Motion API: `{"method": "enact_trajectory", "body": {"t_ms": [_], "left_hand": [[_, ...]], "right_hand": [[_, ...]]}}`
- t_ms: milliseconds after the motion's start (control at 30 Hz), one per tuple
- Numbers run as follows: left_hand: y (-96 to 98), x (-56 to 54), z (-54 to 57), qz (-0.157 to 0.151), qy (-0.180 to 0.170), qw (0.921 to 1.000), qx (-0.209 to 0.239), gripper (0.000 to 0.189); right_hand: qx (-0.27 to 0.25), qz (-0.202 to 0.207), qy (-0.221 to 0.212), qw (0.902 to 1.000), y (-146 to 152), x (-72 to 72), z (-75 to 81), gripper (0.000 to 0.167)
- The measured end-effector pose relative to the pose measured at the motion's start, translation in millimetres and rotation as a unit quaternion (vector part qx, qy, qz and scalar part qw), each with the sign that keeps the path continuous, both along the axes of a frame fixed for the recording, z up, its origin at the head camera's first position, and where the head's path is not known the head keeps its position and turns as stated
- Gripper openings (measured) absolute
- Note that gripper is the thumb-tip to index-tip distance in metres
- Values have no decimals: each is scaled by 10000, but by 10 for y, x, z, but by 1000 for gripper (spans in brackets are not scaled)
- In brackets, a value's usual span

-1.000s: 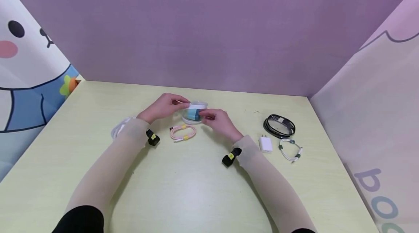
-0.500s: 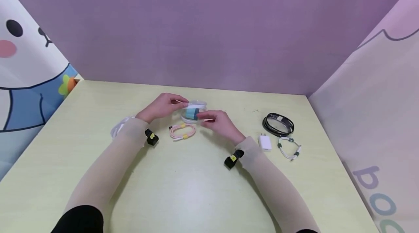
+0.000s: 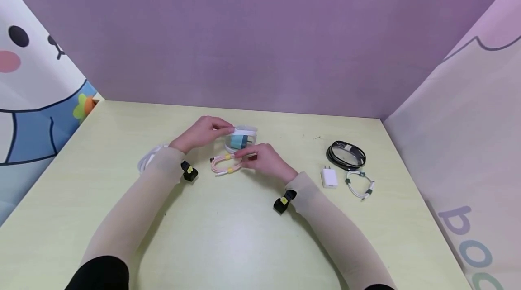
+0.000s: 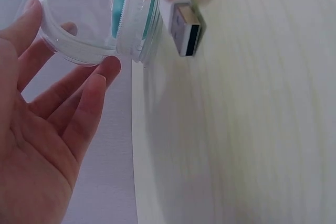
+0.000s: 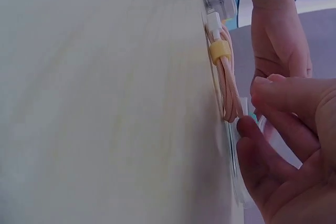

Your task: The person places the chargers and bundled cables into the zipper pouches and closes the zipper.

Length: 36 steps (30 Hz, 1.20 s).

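Observation:
At the back middle of the table, my left hand (image 3: 203,134) holds a clear round container (image 3: 251,130) by its upper part. Thumb and fingertips of the left hand (image 4: 47,129) spread around the clear wall in the left wrist view. A blue charger plug (image 3: 238,141) shows inside the container. My right hand (image 3: 266,162) is at the right end of a coiled pink cable (image 3: 215,168), in front of the container. In the right wrist view, fingertips of the right hand (image 5: 294,156) are right at the loop of the pink cable (image 5: 227,85), which has a yellow tie.
To the right on the table (image 3: 228,235) lie a coiled black cable (image 3: 334,161), a white charger (image 3: 329,178) and a short white cable (image 3: 349,182). A whitish coil (image 3: 147,159) is partly hidden behind the left wrist. A purple panel (image 3: 244,45) stands at the back.
The right hand has moved away from the container, forward and left, to the pink cable. The left hand has stayed at the container.

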<state>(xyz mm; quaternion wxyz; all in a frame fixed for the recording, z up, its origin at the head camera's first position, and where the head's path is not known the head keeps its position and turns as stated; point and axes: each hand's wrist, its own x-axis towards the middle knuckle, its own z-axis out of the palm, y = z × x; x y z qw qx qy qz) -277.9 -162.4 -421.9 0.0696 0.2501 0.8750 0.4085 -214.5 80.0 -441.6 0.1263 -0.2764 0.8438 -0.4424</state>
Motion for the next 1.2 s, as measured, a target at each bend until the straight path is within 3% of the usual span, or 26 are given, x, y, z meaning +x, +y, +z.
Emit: {"method": "enact_trajectory", "body": {"t_ms": [267,500,733,1000,1200], "left_hand": [[-2,2,-32,41,-63,10000,10,31],[-2,10,-12,64,-109,9999,37,30],[-18,19,-11,118,-126,9998,-23,33],[-19,6,1,181,-87,9997,-103,36],[-27,-12,-2,194,-106,9997,-143,40]], "right_hand": [[443,-30,-224,9988,-1,8,-37,23],[717,195,-16,9972,-11,25,3,20],[624,417,190,9970,22,40,5,13],[130,-40,656,9978,93,57,87,15],[-289,-834,1132,9896,116,11,131,13]]}}
